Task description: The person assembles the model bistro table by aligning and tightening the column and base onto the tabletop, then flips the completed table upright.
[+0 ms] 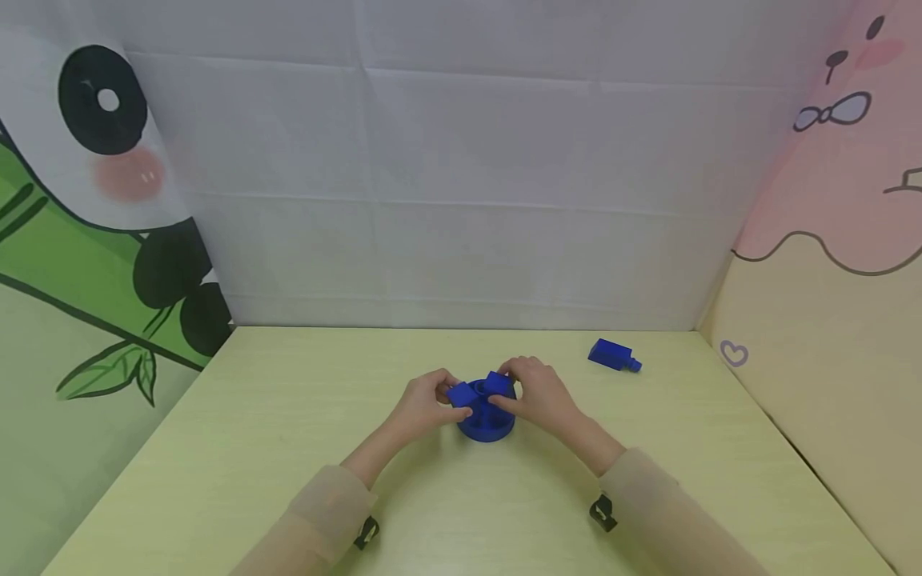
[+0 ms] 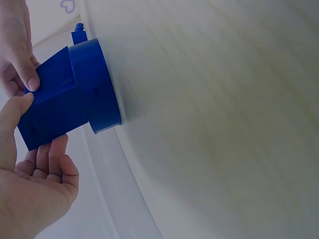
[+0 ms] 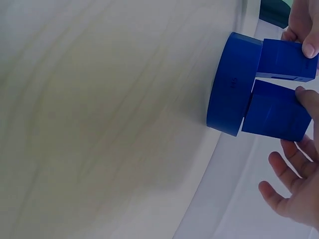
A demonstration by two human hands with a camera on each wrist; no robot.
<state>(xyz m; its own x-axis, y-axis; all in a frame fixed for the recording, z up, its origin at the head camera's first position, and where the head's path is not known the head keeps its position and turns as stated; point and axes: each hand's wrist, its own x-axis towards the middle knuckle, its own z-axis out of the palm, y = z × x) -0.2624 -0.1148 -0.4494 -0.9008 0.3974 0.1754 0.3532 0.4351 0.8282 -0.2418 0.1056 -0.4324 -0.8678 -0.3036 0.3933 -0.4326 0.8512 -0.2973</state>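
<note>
A round blue base (image 1: pixel 486 434) with divided compartments sits on the table in the head view. Two blue blocks stand side by side at the far part of it, rising above its rim. My left hand (image 1: pixel 425 406) pinches the left blue block (image 1: pixel 463 394) between thumb and fingers. On the other side, my right hand (image 1: pixel 540 394) holds the right blue block (image 1: pixel 496 383), thumb on its near face. In the right wrist view both blocks meet the open side of the base (image 3: pixel 233 84); their lower ends are hidden inside it.
Farther back on the right, a blue block with a narrow stepped neck (image 1: pixel 612 354) lies on its side on the pale yellow table (image 1: pixel 288 448). A white cloth wall (image 1: pixel 461 200) closes the back, and printed cartoon panels stand at both sides.
</note>
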